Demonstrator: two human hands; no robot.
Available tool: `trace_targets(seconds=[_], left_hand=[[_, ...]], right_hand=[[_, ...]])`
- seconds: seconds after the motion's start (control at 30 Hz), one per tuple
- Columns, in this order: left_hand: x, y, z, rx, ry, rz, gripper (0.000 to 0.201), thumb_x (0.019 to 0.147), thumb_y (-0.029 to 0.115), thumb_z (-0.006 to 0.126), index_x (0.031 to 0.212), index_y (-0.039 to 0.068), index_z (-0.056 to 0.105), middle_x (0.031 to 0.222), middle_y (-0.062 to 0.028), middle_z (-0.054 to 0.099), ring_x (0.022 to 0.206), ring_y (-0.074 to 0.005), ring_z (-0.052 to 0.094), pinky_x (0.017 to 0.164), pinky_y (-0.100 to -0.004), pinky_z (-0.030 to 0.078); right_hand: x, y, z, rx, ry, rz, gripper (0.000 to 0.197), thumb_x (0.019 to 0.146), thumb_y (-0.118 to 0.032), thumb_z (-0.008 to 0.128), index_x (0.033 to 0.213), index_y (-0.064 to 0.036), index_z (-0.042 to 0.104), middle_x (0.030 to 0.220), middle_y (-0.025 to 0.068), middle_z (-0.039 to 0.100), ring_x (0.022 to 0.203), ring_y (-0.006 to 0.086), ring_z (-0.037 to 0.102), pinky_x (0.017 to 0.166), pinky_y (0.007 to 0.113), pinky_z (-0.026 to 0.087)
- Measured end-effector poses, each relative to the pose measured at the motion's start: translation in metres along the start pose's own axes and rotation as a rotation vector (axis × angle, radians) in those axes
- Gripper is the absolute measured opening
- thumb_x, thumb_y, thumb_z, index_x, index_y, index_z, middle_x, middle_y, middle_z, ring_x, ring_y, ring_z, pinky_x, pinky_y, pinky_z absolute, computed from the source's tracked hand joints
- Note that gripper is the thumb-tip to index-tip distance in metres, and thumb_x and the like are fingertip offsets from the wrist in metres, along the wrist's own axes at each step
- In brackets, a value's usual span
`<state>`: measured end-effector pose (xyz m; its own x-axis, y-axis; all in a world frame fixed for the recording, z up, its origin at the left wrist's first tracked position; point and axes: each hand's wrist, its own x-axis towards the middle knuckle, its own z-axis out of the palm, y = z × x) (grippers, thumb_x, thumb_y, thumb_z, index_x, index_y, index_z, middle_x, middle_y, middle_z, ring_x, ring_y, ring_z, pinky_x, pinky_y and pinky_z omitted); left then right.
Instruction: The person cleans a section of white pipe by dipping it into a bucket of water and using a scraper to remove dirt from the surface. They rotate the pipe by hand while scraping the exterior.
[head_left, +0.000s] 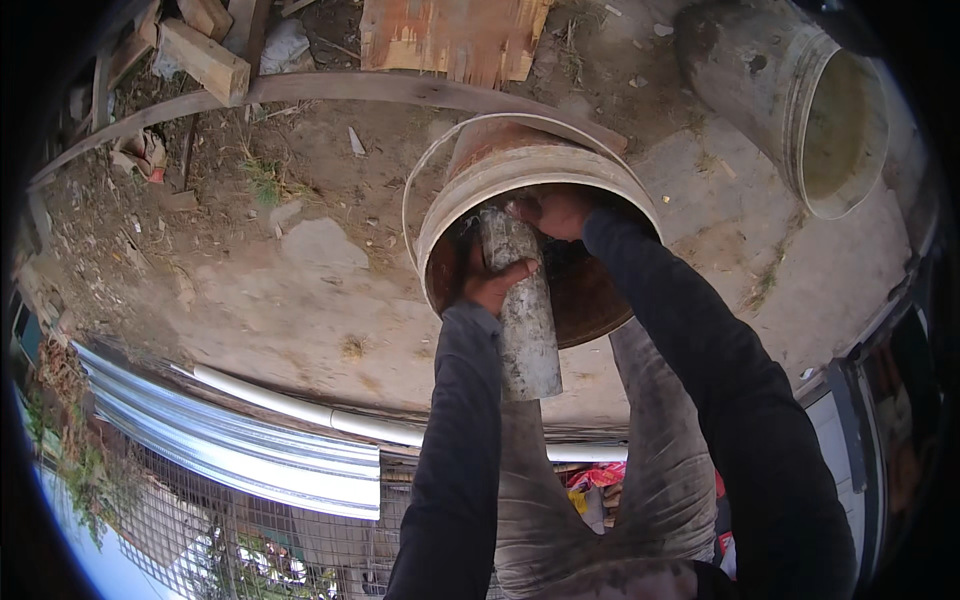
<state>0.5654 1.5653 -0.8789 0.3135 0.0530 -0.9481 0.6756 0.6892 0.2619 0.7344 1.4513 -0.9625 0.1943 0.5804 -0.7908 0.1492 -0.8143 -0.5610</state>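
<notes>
My left hand (488, 285) is wrapped round a grey, mottled cylinder (530, 345), which looks like a pipe or a cast core; I cannot tell which. Its far part lies inside the mouth of a dirty whitish bucket (540, 165), tilted with its opening toward me. The near end sticks out over the rim. My right hand (560, 213) is inside the bucket at the cylinder's far end, with curled fingers close against it. What those fingers hold, if anything, is hidden. Dark liquid or shadow fills the bucket behind the cylinder.
A second bucket (800, 120) with murky liquid stands at the far right. A plank (400, 90) crosses the dirt ground behind the first bucket, near wood blocks (205, 60) and a weathered board (455, 40). Corrugated metal sheeting (250, 430) and a white pipe (300, 408) are at the lower left.
</notes>
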Motion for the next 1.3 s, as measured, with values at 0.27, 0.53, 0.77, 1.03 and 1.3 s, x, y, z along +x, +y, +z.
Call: trace_targets(seconds=[0.27,0.53,0.77,1.03,1.3], left_hand=[[0.006,-0.009,0.0,0.072,0.004,0.047,0.1,0.076,0.02,0.088,0.158,0.002,0.034,0.134,-0.0176,0.062,0.118,-0.0281,0.064,0.099,-0.0388,0.054],[0.005,-0.01,0.0,0.07,0.031,0.024,0.089,0.077,0.018,0.086,0.152,0.002,0.04,0.129,-0.0162,0.064,0.112,-0.0273,0.066,0.096,-0.0395,0.055],[-0.001,-0.003,0.003,0.017,-0.022,0.07,0.1,0.074,0.021,0.09,0.155,0.002,0.034,0.133,-0.0169,0.063,0.117,-0.0278,0.065,0.101,-0.041,0.053],[-0.005,0.009,0.005,-0.008,-0.038,0.0,0.108,0.075,0.027,0.089,0.161,0.001,0.028,0.138,-0.0175,0.061,0.122,-0.0275,0.063,0.104,-0.0384,0.051],[0.004,-0.003,0.002,0.031,-0.079,0.014,0.118,0.075,0.028,0.089,0.165,0.0,0.018,0.143,-0.0198,0.057,0.126,-0.0295,0.061,0.106,-0.0381,0.05]], right_hand=[[-0.015,-0.003,0.001,-0.103,0.073,-0.042,0.067,0.1,-0.056,0.054,0.137,0.0002,0.063,0.141,0.0274,0.061,0.134,0.0409,0.057,0.115,0.048,0.042],[-0.017,-0.002,-0.006,0.029,0.169,0.119,0.068,0.1,-0.057,0.055,0.141,-0.0024,0.061,0.145,0.0252,0.06,0.138,0.0394,0.054,0.116,0.047,0.04],[-0.008,0.011,-0.006,-0.053,0.247,0.077,0.064,0.105,-0.052,0.05,0.145,-0.0014,0.057,0.148,0.0259,0.056,0.14,0.0424,0.051,0.119,0.048,0.037],[-0.02,0.008,0.007,0.071,0.274,0.092,0.068,0.107,-0.055,0.044,0.147,-0.0008,0.052,0.148,0.0273,0.055,0.139,0.045,0.05,0.118,0.049,0.037],[-0.024,0.003,0.0,0.023,-0.043,0.116,0.07,0.107,-0.057,0.04,0.147,-0.0002,0.052,0.15,0.0288,0.053,0.143,0.0436,0.047,0.12,0.048,0.035]])
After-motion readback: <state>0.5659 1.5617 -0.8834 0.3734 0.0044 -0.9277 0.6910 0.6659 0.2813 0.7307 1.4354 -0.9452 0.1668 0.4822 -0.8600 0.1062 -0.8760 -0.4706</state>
